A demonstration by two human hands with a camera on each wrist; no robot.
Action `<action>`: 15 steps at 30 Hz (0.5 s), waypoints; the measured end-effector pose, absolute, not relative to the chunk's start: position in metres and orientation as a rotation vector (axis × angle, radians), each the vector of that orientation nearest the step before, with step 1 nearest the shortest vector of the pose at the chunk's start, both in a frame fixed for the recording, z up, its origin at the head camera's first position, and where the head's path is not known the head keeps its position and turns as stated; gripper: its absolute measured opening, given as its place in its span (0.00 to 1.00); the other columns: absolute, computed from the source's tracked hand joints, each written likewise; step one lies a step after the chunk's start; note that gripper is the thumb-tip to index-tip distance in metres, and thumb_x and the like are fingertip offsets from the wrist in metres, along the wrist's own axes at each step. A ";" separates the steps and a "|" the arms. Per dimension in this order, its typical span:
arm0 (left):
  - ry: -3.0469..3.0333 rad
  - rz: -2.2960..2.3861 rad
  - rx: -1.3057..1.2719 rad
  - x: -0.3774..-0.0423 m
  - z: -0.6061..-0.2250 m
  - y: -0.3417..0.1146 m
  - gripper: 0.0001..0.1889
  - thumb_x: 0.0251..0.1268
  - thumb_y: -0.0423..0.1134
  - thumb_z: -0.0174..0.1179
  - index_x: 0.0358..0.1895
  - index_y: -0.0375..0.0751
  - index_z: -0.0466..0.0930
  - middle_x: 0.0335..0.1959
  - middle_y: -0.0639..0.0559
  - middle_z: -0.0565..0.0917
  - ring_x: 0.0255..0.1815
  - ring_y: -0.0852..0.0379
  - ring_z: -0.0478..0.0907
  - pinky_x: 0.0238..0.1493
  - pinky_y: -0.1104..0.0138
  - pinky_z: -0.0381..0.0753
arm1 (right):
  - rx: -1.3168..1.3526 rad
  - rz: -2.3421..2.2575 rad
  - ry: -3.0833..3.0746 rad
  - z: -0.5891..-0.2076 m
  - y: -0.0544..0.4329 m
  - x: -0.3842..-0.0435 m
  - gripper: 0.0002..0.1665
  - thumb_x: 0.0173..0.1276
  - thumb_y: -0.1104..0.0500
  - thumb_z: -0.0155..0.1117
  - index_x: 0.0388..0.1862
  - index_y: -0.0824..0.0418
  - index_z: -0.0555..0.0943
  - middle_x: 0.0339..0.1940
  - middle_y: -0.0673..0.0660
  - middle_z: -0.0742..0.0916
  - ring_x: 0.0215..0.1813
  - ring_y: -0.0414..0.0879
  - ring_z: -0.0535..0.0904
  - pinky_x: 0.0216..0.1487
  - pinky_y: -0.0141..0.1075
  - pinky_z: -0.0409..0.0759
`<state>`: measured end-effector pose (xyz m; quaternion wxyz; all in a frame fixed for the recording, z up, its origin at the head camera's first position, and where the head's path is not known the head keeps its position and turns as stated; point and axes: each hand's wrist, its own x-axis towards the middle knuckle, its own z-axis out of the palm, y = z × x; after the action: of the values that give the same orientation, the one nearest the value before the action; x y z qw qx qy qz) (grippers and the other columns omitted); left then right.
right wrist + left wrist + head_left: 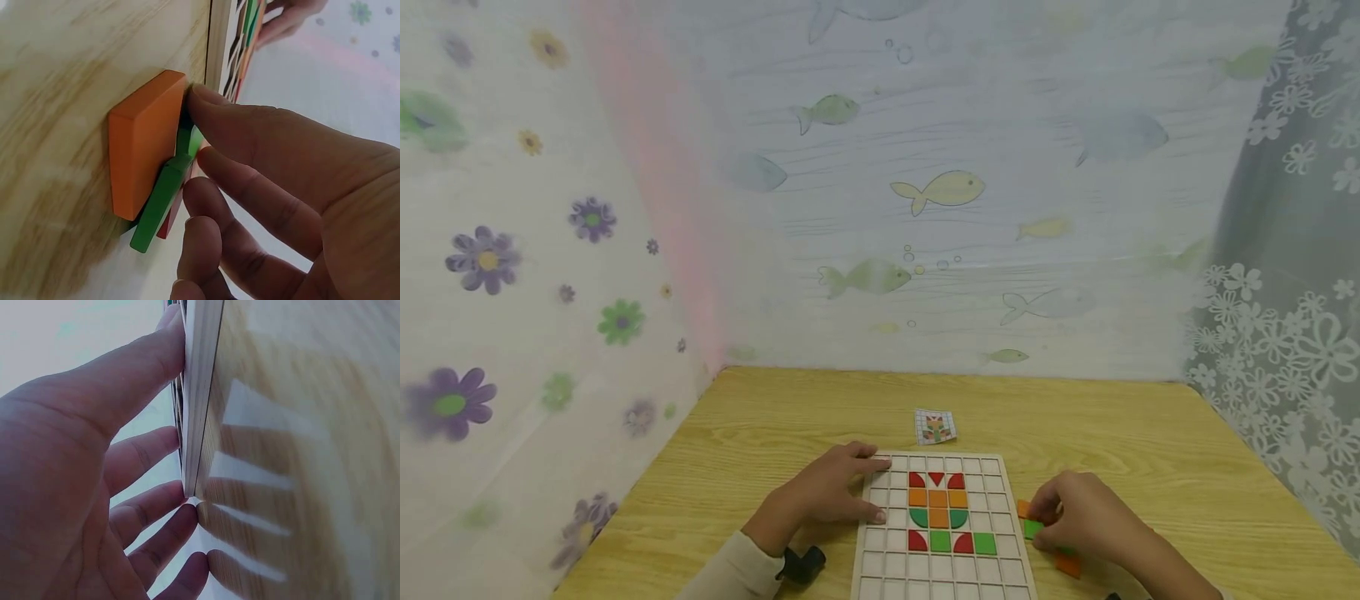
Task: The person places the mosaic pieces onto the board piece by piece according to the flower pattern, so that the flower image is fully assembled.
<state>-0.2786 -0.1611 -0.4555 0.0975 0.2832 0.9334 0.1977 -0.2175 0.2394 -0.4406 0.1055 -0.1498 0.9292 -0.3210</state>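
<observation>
A white gridded board point(966, 571) lies on the table, with red, orange and green tiles forming a figure; a light green square point(984, 544) sits at its lower right. My left hand point(831, 492) rests on the board's left edge, thumb and fingers extended, some fingertips touching the table in the left wrist view. Right of the board, my right hand point(1086, 521) pinches a green square tile point(1032, 529) between thumb and finger. Loose pieces lie around it: an orange block point(147, 144), a darker green piece point(159, 206) leaning on it, and a red one partly hidden.
A small printed card point(935, 427) with a coloured grid figure lies beyond the board. Near my left wrist is a black object point(805, 565). The wooden table point(775, 417) meets patterned curtains point(865, 325) at the back and sides.
</observation>
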 end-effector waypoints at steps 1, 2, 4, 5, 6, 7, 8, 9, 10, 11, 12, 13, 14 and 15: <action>2.766 0.579 0.839 -0.279 -0.455 -0.161 0.41 0.59 0.66 0.71 0.76 0.63 0.70 0.80 0.50 0.66 0.80 0.40 0.62 0.71 0.40 0.70 | -0.440 -0.943 2.738 -0.441 0.239 -0.218 0.13 0.51 0.53 0.86 0.34 0.50 0.90 0.33 0.45 0.89 0.36 0.43 0.83 0.35 0.38 0.82; 2.769 0.578 0.841 -0.278 -0.455 -0.161 0.41 0.59 0.66 0.71 0.76 0.63 0.70 0.80 0.50 0.66 0.80 0.40 0.62 0.71 0.40 0.70 | -0.435 -0.938 2.742 -0.440 0.239 -0.217 0.12 0.51 0.54 0.86 0.33 0.50 0.90 0.33 0.45 0.89 0.36 0.43 0.83 0.35 0.38 0.82; 2.777 0.566 0.840 -0.278 -0.454 -0.160 0.42 0.59 0.66 0.71 0.76 0.62 0.70 0.80 0.50 0.66 0.80 0.40 0.62 0.71 0.41 0.70 | -0.425 -0.930 2.752 -0.440 0.237 -0.217 0.12 0.51 0.55 0.86 0.32 0.50 0.90 0.32 0.45 0.89 0.36 0.43 0.82 0.35 0.38 0.82; 2.780 0.562 0.839 -0.277 -0.454 -0.160 0.42 0.59 0.67 0.71 0.76 0.62 0.70 0.80 0.50 0.66 0.80 0.40 0.62 0.71 0.41 0.70 | -0.420 -0.927 2.755 -0.439 0.237 -0.217 0.11 0.51 0.55 0.86 0.32 0.50 0.90 0.32 0.44 0.89 0.36 0.43 0.82 0.35 0.38 0.82; 2.782 0.558 0.837 -0.277 -0.454 -0.160 0.42 0.59 0.67 0.71 0.76 0.62 0.70 0.80 0.50 0.66 0.80 0.40 0.62 0.71 0.41 0.70 | -0.415 -0.925 2.758 -0.439 0.236 -0.217 0.11 0.51 0.56 0.86 0.32 0.50 0.90 0.32 0.45 0.89 0.36 0.43 0.82 0.35 0.38 0.81; 2.783 0.556 0.834 -0.277 -0.453 -0.159 0.42 0.59 0.67 0.70 0.76 0.63 0.70 0.80 0.51 0.66 0.80 0.40 0.62 0.71 0.41 0.70 | -0.411 -0.921 2.761 -0.438 0.235 -0.217 0.11 0.51 0.56 0.86 0.31 0.51 0.90 0.32 0.45 0.89 0.36 0.43 0.81 0.35 0.38 0.81; 2.784 0.552 0.835 -0.277 -0.453 -0.159 0.42 0.59 0.67 0.70 0.76 0.63 0.70 0.80 0.51 0.66 0.80 0.40 0.62 0.71 0.41 0.70 | -0.411 -0.918 2.764 -0.438 0.235 -0.217 0.11 0.51 0.56 0.86 0.31 0.51 0.90 0.31 0.45 0.88 0.36 0.43 0.81 0.35 0.38 0.81; 2.787 0.546 0.832 -0.277 -0.453 -0.159 0.42 0.58 0.67 0.70 0.76 0.63 0.70 0.80 0.51 0.66 0.80 0.41 0.62 0.71 0.41 0.70 | -0.416 -0.918 2.765 -0.438 0.235 -0.217 0.11 0.51 0.56 0.86 0.31 0.51 0.90 0.31 0.45 0.88 0.36 0.43 0.81 0.35 0.38 0.81; 2.788 0.545 0.832 -0.277 -0.453 -0.159 0.42 0.58 0.67 0.70 0.76 0.63 0.70 0.80 0.51 0.66 0.80 0.41 0.62 0.71 0.41 0.70 | -0.420 -0.918 2.763 -0.438 0.235 -0.217 0.11 0.52 0.56 0.86 0.31 0.51 0.90 0.31 0.45 0.88 0.35 0.43 0.81 0.35 0.38 0.81; 2.787 0.546 0.831 -0.277 -0.452 -0.159 0.42 0.58 0.67 0.70 0.76 0.63 0.70 0.80 0.51 0.66 0.80 0.41 0.62 0.71 0.41 0.70 | -0.425 -0.916 2.765 -0.439 0.236 -0.217 0.11 0.52 0.56 0.86 0.31 0.51 0.90 0.31 0.45 0.88 0.35 0.43 0.81 0.35 0.38 0.81; 2.786 0.546 0.831 -0.277 -0.452 -0.159 0.42 0.58 0.67 0.70 0.76 0.62 0.70 0.80 0.51 0.66 0.80 0.40 0.62 0.71 0.41 0.69 | -0.433 -0.915 2.764 -0.439 0.236 -0.217 0.11 0.52 0.56 0.86 0.31 0.51 0.89 0.31 0.45 0.88 0.35 0.43 0.80 0.35 0.37 0.81; 2.785 0.547 0.831 -0.277 -0.452 -0.159 0.42 0.58 0.67 0.70 0.77 0.62 0.70 0.80 0.51 0.66 0.80 0.40 0.61 0.71 0.41 0.69 | -0.443 -0.910 2.764 -0.439 0.236 -0.217 0.11 0.52 0.57 0.85 0.30 0.51 0.89 0.30 0.45 0.87 0.34 0.42 0.80 0.34 0.37 0.80; 2.784 0.549 0.832 -0.277 -0.452 -0.158 0.42 0.58 0.67 0.71 0.77 0.62 0.70 0.80 0.50 0.66 0.80 0.40 0.61 0.71 0.41 0.69 | -0.450 -0.908 2.763 -0.440 0.237 -0.217 0.11 0.52 0.58 0.85 0.30 0.51 0.89 0.30 0.45 0.87 0.34 0.42 0.80 0.34 0.36 0.80; 2.782 0.549 0.830 -0.277 -0.452 -0.158 0.42 0.58 0.67 0.71 0.77 0.61 0.70 0.80 0.50 0.66 0.80 0.40 0.61 0.71 0.41 0.69 | -0.457 -0.905 2.765 -0.440 0.237 -0.217 0.11 0.51 0.59 0.84 0.30 0.51 0.88 0.30 0.45 0.87 0.33 0.42 0.79 0.33 0.36 0.79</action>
<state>-0.2768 -0.1583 -0.4523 0.0934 0.2798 0.9374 0.1852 -0.2169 0.2371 -0.4399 0.0983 -0.1543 0.9344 -0.3058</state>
